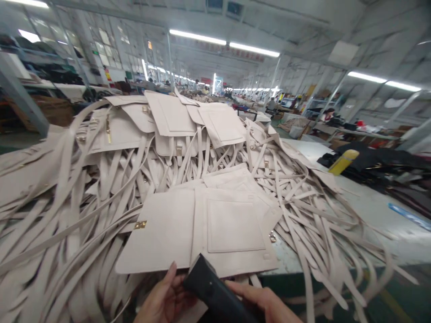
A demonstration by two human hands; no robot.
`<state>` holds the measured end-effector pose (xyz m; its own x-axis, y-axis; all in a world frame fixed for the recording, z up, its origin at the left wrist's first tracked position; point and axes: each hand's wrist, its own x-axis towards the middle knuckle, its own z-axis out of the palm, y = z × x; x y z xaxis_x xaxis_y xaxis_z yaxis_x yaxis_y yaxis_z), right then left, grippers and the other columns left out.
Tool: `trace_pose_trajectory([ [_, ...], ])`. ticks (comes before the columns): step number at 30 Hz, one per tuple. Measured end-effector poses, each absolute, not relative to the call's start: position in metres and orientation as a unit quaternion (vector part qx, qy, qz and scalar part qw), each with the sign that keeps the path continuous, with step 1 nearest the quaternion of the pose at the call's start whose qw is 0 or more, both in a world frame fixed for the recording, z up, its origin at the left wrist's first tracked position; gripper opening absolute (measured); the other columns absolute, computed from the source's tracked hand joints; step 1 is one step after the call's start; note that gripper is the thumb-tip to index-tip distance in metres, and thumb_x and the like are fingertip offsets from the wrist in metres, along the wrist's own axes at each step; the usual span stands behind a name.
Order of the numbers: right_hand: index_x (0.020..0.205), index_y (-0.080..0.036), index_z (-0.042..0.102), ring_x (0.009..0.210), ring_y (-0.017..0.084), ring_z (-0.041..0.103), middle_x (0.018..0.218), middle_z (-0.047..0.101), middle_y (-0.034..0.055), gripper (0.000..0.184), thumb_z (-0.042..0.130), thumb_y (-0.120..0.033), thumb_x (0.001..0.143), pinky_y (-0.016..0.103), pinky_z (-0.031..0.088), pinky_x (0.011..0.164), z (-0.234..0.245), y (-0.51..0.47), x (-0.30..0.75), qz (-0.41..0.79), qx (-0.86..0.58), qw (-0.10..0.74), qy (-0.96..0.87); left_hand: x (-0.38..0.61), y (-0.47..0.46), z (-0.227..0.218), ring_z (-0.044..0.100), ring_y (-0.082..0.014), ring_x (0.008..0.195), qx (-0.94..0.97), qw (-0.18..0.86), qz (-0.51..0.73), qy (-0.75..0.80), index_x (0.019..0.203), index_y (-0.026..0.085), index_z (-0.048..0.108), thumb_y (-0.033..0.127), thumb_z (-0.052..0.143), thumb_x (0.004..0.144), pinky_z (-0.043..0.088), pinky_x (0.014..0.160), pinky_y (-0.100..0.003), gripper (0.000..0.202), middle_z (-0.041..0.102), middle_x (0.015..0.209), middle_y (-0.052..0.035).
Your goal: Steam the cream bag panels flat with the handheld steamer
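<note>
My right hand (264, 301) is closed around a long black object (218, 289) with a smooth, leather-like surface and squared end; its lower part runs out of view. My left hand (164, 294) is palm up with curled fingers that pass behind the black object's end. Its thumb rises against the lower edge of a beige leather bag panel (168, 229); what the fingers hold is hidden. That panel carries a gold clasp fitting (140, 224) on its left. Beside it, partly overlapping, lies a beige panel with a stitched pocket (235, 226).
Beige bag pieces (171, 114) are heaped high behind, with many loose straps (111, 242) hanging over the front edge. On the pale table (357, 211) at right are a yellow cylinder (344, 162), a dark fabric pile (380, 166) and a blue item (409, 216). People work farther back.
</note>
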<state>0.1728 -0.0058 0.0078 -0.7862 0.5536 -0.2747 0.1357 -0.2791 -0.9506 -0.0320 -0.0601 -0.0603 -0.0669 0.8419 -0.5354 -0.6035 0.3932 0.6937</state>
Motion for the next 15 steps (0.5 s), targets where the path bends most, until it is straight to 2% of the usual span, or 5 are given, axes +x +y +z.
trace_pose_trajectory([
  [2,0.114,-0.024,0.059,0.095,0.027,0.055,0.093,0.064,0.0022,0.059,0.074,-0.030,0.057,0.035,0.042,0.085,0.000,-0.003,0.169,0.728,-0.324,0.170,-0.580,-0.041,-0.054,-0.079,0.059,-0.0300,0.090,0.081,0.686,0.530,0.492,0.090,0.007,0.065,0.071,0.054,0.060,0.048,0.078,-0.036,0.072,0.065,0.092,-0.0169],
  [5,0.118,-0.024,0.054,0.076,0.019,0.057,0.088,0.064,-0.0005,0.071,0.074,-0.021,0.050,0.024,0.046,0.066,-0.007,0.004,0.169,0.709,-0.370,0.204,-0.564,-0.052,-0.040,-0.094,0.056,-0.0356,0.097,0.034,0.693,0.514,0.504,0.091,0.008,0.062,0.068,0.061,0.055,0.048,0.079,-0.042,0.069,0.063,0.099,-0.0185],
  [9,0.122,-0.023,0.050,0.052,0.009,0.047,0.078,0.062,-0.0027,0.067,0.063,-0.013,0.056,0.015,0.034,0.045,-0.001,0.008,0.181,0.728,-0.364,0.224,-0.536,-0.045,-0.035,-0.076,0.056,-0.0342,0.099,0.044,0.676,0.557,0.480,0.096,0.006,0.060,0.043,0.070,0.061,0.049,0.081,-0.043,0.052,0.064,0.097,-0.0179],
  [12,0.115,-0.022,0.057,0.058,0.010,0.050,0.074,0.060,-0.0039,0.061,0.068,-0.013,0.056,0.015,0.038,0.052,-0.004,0.011,0.187,0.735,-0.344,0.202,-0.549,-0.030,-0.034,-0.057,0.054,-0.0286,0.104,0.042,0.640,0.611,0.465,0.099,0.007,0.060,0.027,0.063,0.073,0.047,0.088,-0.042,0.033,0.064,0.101,-0.0140],
  [15,0.110,-0.020,0.061,0.084,0.022,0.058,0.081,0.063,0.0004,0.056,0.074,-0.028,0.056,0.026,0.043,0.077,-0.019,0.015,0.180,0.748,-0.303,0.184,-0.561,-0.019,-0.031,-0.052,0.049,-0.0230,0.111,0.018,0.585,0.650,0.485,0.097,0.010,0.061,0.020,0.056,0.079,0.042,0.094,-0.038,0.021,0.063,0.106,-0.0094],
])
